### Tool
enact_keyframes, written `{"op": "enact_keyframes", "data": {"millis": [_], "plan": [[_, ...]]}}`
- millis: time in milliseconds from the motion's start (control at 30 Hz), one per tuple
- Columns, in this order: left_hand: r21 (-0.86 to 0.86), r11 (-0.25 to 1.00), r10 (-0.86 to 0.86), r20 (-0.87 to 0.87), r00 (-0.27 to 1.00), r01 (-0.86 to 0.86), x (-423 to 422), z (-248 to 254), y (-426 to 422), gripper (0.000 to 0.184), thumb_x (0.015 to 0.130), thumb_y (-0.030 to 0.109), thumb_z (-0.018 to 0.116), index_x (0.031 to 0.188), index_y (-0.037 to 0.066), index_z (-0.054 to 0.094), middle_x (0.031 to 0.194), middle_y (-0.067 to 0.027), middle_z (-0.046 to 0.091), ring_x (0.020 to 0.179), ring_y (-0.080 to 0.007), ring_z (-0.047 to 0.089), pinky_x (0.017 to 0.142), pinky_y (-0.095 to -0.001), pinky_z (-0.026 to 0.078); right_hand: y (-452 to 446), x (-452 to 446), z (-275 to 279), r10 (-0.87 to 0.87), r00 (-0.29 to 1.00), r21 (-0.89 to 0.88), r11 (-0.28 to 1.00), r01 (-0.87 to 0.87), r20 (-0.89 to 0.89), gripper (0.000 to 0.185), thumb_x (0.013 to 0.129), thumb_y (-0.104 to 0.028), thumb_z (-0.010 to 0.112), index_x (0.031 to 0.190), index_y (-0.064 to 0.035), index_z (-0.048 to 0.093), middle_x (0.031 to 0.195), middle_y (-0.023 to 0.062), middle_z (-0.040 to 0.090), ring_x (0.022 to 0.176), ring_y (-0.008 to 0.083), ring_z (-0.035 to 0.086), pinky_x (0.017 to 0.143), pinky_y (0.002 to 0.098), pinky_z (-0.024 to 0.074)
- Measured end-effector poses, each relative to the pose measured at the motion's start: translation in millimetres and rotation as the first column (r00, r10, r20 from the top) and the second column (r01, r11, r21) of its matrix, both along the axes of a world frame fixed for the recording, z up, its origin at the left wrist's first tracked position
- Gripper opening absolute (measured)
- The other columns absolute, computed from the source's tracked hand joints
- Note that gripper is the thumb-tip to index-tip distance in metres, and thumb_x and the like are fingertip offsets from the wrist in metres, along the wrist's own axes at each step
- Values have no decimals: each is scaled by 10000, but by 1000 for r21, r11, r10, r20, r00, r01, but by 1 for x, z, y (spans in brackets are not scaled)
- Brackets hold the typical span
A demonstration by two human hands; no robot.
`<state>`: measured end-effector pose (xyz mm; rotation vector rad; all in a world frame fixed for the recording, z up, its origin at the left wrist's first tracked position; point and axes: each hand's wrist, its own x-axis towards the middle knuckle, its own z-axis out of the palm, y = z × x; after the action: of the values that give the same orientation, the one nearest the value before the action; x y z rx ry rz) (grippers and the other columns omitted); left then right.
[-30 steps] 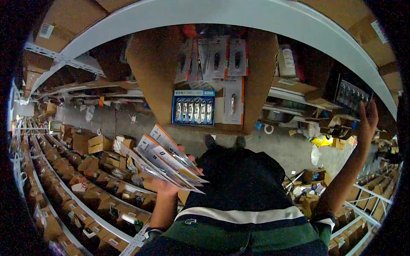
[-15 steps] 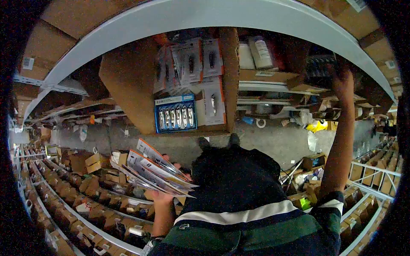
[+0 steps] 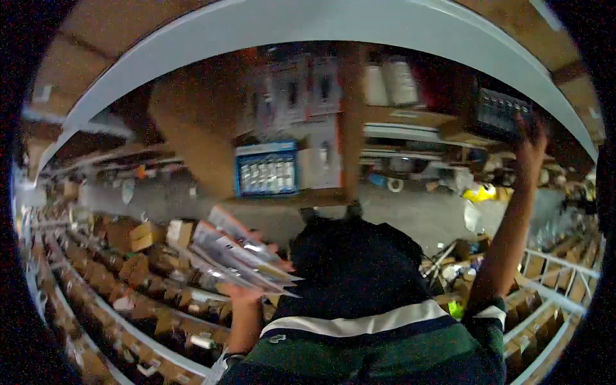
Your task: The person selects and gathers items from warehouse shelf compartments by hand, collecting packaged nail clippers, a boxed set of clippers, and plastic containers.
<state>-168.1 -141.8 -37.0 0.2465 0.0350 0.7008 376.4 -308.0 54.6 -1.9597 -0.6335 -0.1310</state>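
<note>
In my left hand (image 3: 240, 292) is a fanned stack of flat blister packs (image 3: 237, 256) with orange-edged cards, held low beside my body. My right arm stretches up to the right, where my right hand (image 3: 531, 144) is at the right edge of a dark box (image 3: 497, 112) holding a row of shiny metal pieces. Its fingers are blurred but look closed on that edge. Ahead, an open cardboard carton (image 3: 192, 135) contains similar blister packs (image 3: 292, 90) and a blue box (image 3: 266, 170) with a row of small silver clippers.
White bottles (image 3: 401, 83) stand on the shelf between the carton and the dark box. A pale shelf beam (image 3: 308, 22) arches overhead. Rows of cardboard bins (image 3: 135, 276) fill the lower left. A yellow bag (image 3: 478, 192) lies on the right.
My right hand and the dark box have shifted slightly right and down, partly with the camera's motion. The view is blurrier. My left hand still holds the packs in nearly the same place.
</note>
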Motion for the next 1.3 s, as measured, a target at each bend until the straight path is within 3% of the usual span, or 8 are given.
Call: {"op": "enact_keyframes", "data": {"millis": [67,100,133,200,333,700,1133,1300], "plan": [[-11,1000,18,-39,999,-19,-9,-9,2,832,766,265,682,1419,169,176,1451,-151,193,1290,-415,269,953,-723,211,-22,5,-11,-207,962,-142,962,233,180,590,790,-325,684,1247,-14,476,1209,126,516,1033,217,521,938,336,368],[23,999,28,-54,998,-26,-15,-10,5,815,781,262,670,1420,178,171,1455,-148,180,1289,-410,273,949,-719,229,-21,-4,-9,-142,990,-68,987,143,23,519,800,-256,678,1215,-3,497,1199,121,521,1027,223,529,940,341,366],[54,998,30,-67,997,-27,-22,-11,5,799,796,259,657,1422,188,165,1458,-146,167,1289,-405,278,944,-716,247,-4,-38,0,-38,987,210,975,70,-153,397,817,-185,653,1146,10,543,1121,106,571,989,215,544,913,324,381],[79,996,35,-85,996,-28,-32,-19,8,767,827,253,631,1425,207,154,1464,-141,141,1288,-394,286,934,-709,282,-3,-66,8,225,903,383,921,-74,-367,265,841,-132,609,1065,5,575,978,56,629,879,124,568,822,282,420],[70,997,38,-149,988,-28,-9,-7,10,783,806,239,656,1423,204,175,1462,-148,153,1282,-390,303,947,-685,292,-12,-90,-2,373,780,533,844,-61,-502,267,820,-77,620,1068,14,577,976,61,641,863,135,595,807,283,453],[122,992,8,-154,988,11,-4,0,4,796,778,223,680,1413,176,203,1432,-183,215,1261,-407,327,948,-674,295,-17,-164,-9,544,636,661,747,-70,-547,479,729,-64,723,1158,2,520,1032,59,623,901,152,595,826,299,470],[103,994,45,-172,984,-27,-5,0,-27,811,748,204,700,1401,145,222,1403,-213,250,1241,-425,343,944,-671,301,-14,-174,-24,638,573,626,736,-257,-515,494,729,-20,712,1175,-37,499,1002,29,616,909,141,583,818,293,465],[93,994,80,-183,980,-64,-8,0,-44,816,737,197,707,1396,134,229,1391,-224,263,1234,-432,349,943,-670,303,-16,-174,-27,664,466,580,744,-333,-584,492,725,-7,713,1166,-42,496,1011,28,609,931,131,569,843,297,448]]}}
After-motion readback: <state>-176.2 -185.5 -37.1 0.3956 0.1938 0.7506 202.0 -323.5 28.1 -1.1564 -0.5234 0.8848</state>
